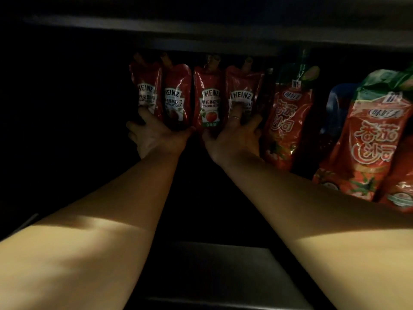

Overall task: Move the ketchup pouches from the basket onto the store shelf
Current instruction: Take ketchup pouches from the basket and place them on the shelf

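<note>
Several red Heinz ketchup pouches stand upright in a row at the back of the dark shelf (pixel 196 175). Both my arms reach in to them. My left hand (pixel 154 137) presses with spread fingers on the foot of the leftmost pouch (pixel 146 86) and its neighbour (pixel 176 90). My right hand (pixel 232 139), with a ring on one finger, lays straight fingers on the lower part of the rightmost Heinz pouch (pixel 242 86); its thumb lies by the third pouch (pixel 209 97). The basket is out of view.
To the right stand orange-red tomato sauce pouches with green tops (pixel 288 121), a larger one nearer me (pixel 371 135). The shelf board above (pixel 201 34) hangs low over the pouch spouts. The shelf's left part is in darkness. A grey flat surface (pixel 223 271) lies below my arms.
</note>
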